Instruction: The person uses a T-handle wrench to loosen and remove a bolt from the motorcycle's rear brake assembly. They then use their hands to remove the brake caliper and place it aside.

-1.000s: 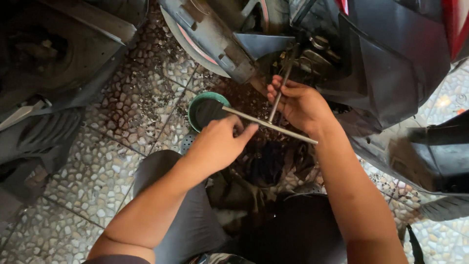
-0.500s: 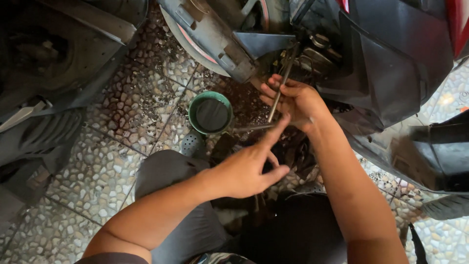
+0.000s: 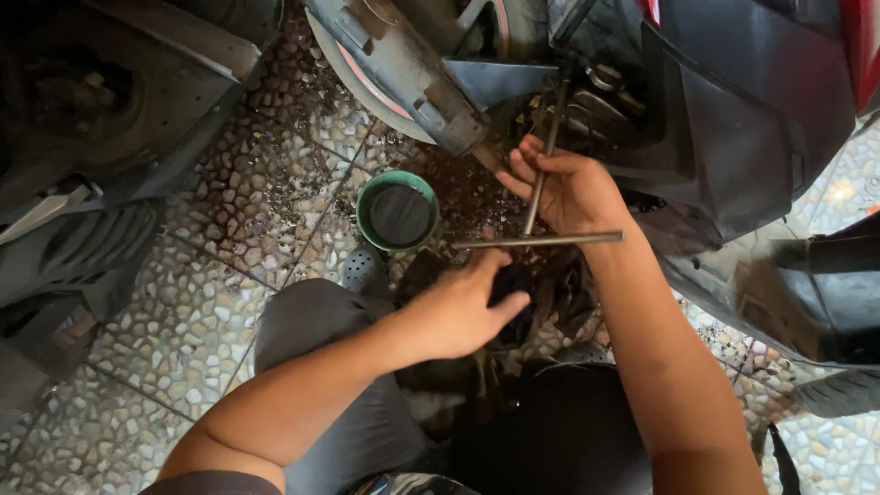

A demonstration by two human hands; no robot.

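The left hand (image 3: 463,312) has dropped away from the T-handle wrench (image 3: 541,197) since half a second ago and now reaches down toward a dark rag (image 3: 513,293) lying on the pebbled floor (image 3: 229,302); its fingers are loosely curled, thumb out, resting on the rag, though whether it actually grips the cloth cannot be told. The right hand (image 3: 568,188) is closed around the upright shaft of the wrench, whose tip runs up into the greasy engine parts (image 3: 596,101) under the scooter, while the crossbar sticks out level below the hand. A round green bowl (image 3: 397,213) of dark liquid (oil, by the look) sits on the floor just left of the wrench, near the exhaust pipe (image 3: 403,69). No labels or packages can be made out. Black body panels (image 3: 733,137) stand at right.
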